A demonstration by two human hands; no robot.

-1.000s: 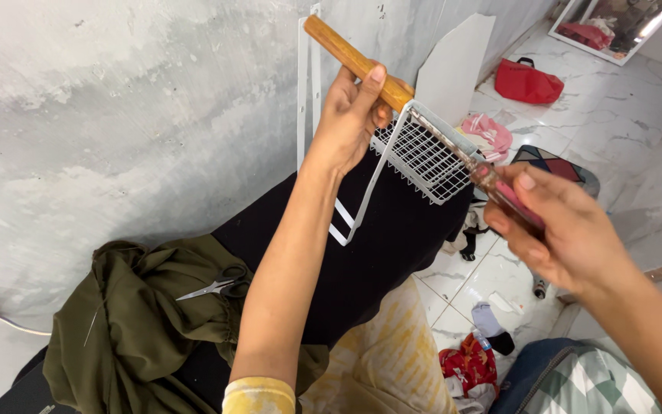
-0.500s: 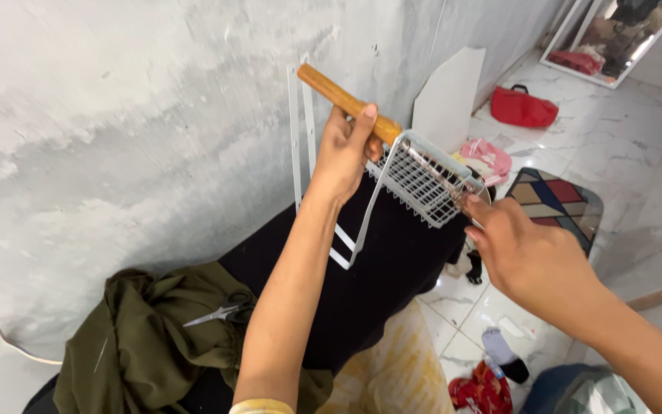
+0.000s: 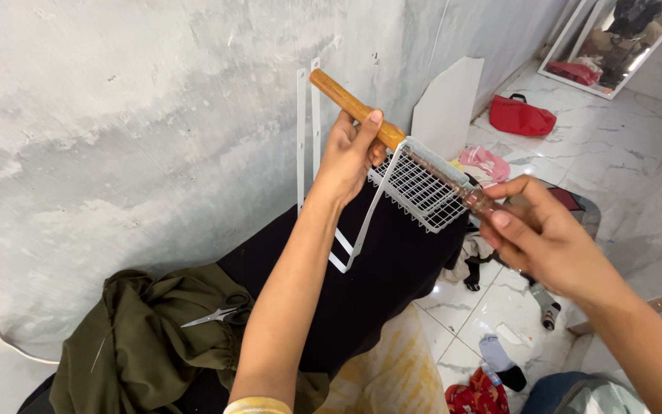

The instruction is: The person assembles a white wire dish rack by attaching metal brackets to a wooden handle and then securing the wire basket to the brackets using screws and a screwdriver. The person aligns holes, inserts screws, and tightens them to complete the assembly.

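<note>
My left hand [image 3: 350, 153] is closed around a wooden handle [image 3: 346, 100] that lies along the top edge of a white wire rack [image 3: 421, 190]. The rack is held up in the air in front of the grey wall. Its white frame bars [image 3: 306, 138] hang down toward the black cloth. At the rack's right end, my right hand [image 3: 549, 238] pinches a thin tool with a brownish translucent grip [image 3: 478, 201]. The tool's tip is hidden by the mesh.
A black cloth [image 3: 392, 284] covers the surface below. An olive garment [image 3: 155, 337] lies on it with scissors [image 3: 220, 312] on top. A white board [image 3: 446, 107] leans on the wall. On the tiled floor lie a red bag [image 3: 521, 116], scattered clothes [image 3: 484, 387] and a mirror [image 3: 614, 46].
My right hand has moved in to the rack's right end and now pinches the thin tool there. The left hand keeps its hold on the wooden handle.
</note>
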